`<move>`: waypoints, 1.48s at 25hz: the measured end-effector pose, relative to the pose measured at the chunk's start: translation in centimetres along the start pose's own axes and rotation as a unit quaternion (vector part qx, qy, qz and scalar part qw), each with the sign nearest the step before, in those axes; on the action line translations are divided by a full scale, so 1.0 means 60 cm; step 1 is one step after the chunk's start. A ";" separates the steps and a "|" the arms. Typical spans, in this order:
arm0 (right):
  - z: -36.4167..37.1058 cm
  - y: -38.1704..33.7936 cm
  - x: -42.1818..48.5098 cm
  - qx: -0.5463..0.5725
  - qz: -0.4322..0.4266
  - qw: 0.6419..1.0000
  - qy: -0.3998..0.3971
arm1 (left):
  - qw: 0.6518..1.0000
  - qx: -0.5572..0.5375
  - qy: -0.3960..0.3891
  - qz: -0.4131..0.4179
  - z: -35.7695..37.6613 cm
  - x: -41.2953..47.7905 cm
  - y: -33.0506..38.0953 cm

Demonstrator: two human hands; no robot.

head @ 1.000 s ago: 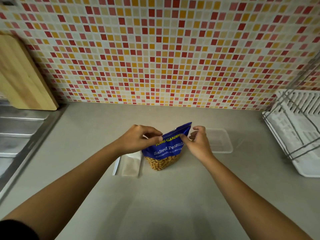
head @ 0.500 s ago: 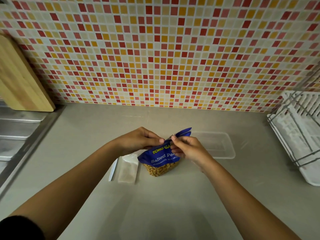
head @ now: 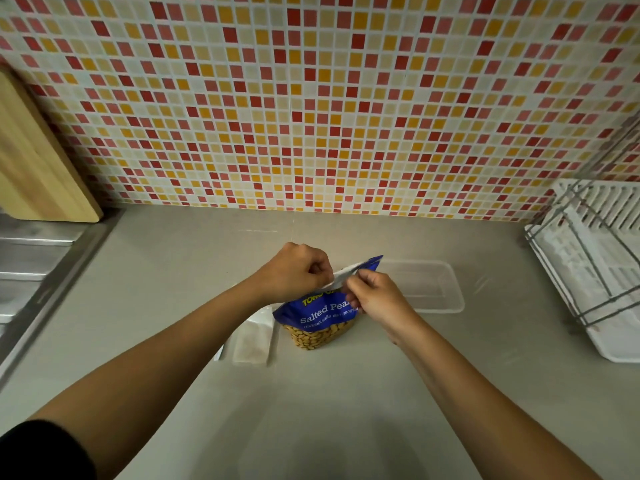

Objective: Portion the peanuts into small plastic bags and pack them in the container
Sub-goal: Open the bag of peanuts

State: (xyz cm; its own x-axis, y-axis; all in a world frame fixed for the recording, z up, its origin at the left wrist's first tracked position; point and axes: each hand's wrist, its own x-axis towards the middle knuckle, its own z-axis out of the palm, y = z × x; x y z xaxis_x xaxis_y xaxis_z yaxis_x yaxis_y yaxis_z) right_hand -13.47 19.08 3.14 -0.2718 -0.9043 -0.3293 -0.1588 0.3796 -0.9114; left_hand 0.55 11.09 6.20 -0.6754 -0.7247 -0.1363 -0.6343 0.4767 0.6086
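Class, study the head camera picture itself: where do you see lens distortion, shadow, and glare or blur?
Head view: wide-angle distortion bends the tiled wall outward and tilts the dish rack; soft shadows fall on the counter beneath the arms; faint glare marks the clear container; the left hand, right hand and peanut bag look sharp, and the edges are slightly softer.

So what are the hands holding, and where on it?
Both hands hold the blue peanut bag by its top edge: the left hand pinches the left end, the right hand the strip beside it.
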 end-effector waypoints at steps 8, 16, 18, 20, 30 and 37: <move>0.006 -0.010 -0.012 -0.044 -0.015 0.997 0.062 | 0.977 0.193 0.092 0.016 0.026 -0.015 0.041; -0.008 -0.010 -0.038 -0.034 -0.013 0.998 0.059 | 0.982 0.164 0.096 0.001 -0.012 -0.005 0.031; -0.014 -0.016 -0.043 -0.067 -0.013 0.995 0.066 | 0.983 0.163 0.081 0.028 -0.011 -0.006 0.032; -0.017 -0.024 -0.052 -0.163 -0.029 0.984 0.071 | 0.978 0.173 0.112 0.044 -0.011 0.004 0.021; -0.036 -0.001 -0.066 -0.129 -0.236 0.936 0.229 | 0.982 -0.101 0.162 0.012 -0.024 -0.024 -0.031; -0.031 0.093 -0.018 -0.038 -0.164 0.986 0.013 | 0.969 -0.200 0.132 -0.058 0.064 -0.090 -0.106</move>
State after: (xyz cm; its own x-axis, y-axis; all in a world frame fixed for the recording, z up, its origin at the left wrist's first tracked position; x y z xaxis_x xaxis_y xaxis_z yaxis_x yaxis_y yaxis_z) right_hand -15.86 22.53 -1.14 -0.2183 -0.9758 -0.0117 -0.3125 0.0813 -0.9464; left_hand 6.79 13.86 0.07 -0.4549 -0.8892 -0.0482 -0.4676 0.1924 0.8627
